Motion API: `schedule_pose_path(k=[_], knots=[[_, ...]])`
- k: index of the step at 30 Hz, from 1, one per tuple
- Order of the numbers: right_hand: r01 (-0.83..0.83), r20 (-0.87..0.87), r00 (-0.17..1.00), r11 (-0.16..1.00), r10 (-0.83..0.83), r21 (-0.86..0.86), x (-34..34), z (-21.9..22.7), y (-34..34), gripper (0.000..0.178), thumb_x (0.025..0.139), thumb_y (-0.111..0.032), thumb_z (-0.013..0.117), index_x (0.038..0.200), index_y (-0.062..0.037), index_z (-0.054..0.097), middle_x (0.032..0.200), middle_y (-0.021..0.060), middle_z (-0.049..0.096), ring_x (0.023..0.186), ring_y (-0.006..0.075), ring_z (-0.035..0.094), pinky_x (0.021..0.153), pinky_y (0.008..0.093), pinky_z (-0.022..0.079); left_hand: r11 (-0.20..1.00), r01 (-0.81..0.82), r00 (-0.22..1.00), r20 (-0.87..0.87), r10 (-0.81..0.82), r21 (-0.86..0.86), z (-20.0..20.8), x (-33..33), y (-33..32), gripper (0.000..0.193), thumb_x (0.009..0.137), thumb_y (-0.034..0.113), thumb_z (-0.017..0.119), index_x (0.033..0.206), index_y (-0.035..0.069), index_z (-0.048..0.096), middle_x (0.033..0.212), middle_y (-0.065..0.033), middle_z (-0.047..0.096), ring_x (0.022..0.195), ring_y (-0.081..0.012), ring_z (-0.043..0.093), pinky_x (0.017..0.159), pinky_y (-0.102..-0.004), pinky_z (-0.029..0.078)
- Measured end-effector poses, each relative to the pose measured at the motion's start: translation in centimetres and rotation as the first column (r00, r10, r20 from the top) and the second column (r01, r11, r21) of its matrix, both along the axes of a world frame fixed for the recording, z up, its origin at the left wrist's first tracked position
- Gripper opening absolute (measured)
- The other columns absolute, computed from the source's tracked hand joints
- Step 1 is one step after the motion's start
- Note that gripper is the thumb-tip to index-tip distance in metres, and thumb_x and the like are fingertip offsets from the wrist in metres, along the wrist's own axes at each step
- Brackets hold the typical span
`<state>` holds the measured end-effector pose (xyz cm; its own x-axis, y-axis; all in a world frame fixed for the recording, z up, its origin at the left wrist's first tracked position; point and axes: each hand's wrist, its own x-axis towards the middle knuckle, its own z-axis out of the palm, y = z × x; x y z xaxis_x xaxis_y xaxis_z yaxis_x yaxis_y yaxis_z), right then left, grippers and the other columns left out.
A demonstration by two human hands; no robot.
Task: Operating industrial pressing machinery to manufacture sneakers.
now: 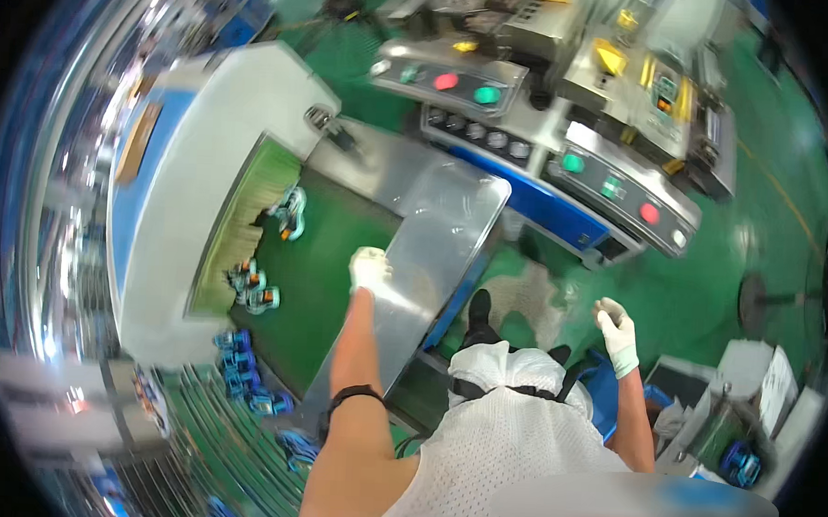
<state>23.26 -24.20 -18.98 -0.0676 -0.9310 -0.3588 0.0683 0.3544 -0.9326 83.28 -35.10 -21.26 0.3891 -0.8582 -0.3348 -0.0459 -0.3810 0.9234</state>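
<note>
My left hand, in a white glove, is over the edge where the metal tabletop meets a green conveyor surface. Its fingers are smeared and foreshortened, and no held thing shows. My right hand, gloved too, hangs out to the right over the floor. Its fingers are loosely bent, the thumb stands apart, and nothing is in it. Beyond my left hand, a teal and black part lies by a fringed green curtain. Several similar parts sit closer in.
A machine with two button panels stands ahead. Blue parts line the left side beside a roller rack. At right are a blue bin, grey boxes and a pedestal fan.
</note>
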Motion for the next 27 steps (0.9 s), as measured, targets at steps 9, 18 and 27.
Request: schedule_pose_path(k=[9,18,27], knots=[[-0.440,-0.454,0.643,0.782,0.617,0.440,11.2,-6.9,-8.3,0.050,0.089,-0.023,0.067,0.129,0.0078,0.059,0.122,0.0203,0.068,0.115,0.0267,0.065,0.099,0.0345,0.049,0.599,-0.779,0.575,0.593,0.563,0.187,-8.4,27.3,25.9,0.065,0.083,0.024,0.076,0.137,-0.002,0.053,0.120,-0.0215,0.065,0.113,-0.0346,0.062,0.098,-0.0415,0.051],[-0.314,-0.487,0.356,0.593,0.798,0.742,14.4,-2.3,-10.4,0.045,0.085,-0.018,0.067,0.124,0.0042,0.061,0.107,0.0120,0.070,0.094,0.0222,0.066,0.085,0.0337,0.052,0.798,-0.597,0.453,0.786,0.420,-0.083,-4.1,44.8,17.8,0.079,0.092,0.031,0.069,0.151,-0.004,0.031,0.150,-0.0281,0.040,0.141,-0.0409,0.037,0.119,-0.0438,0.029],[-0.745,-0.631,0.250,0.562,0.734,0.359,39.5,-3.1,-22.3,0.045,0.090,-0.029,0.062,0.124,0.0017,0.062,0.120,0.0245,0.066,0.114,0.0353,0.063,0.098,0.0407,0.051,0.911,-0.412,0.521,0.828,0.209,0.030,-2.9,45.1,20.6,0.026,0.101,0.016,0.052,0.117,0.001,0.066,0.121,-0.0229,0.062,0.113,-0.0370,0.057,0.098,-0.0475,0.045]])
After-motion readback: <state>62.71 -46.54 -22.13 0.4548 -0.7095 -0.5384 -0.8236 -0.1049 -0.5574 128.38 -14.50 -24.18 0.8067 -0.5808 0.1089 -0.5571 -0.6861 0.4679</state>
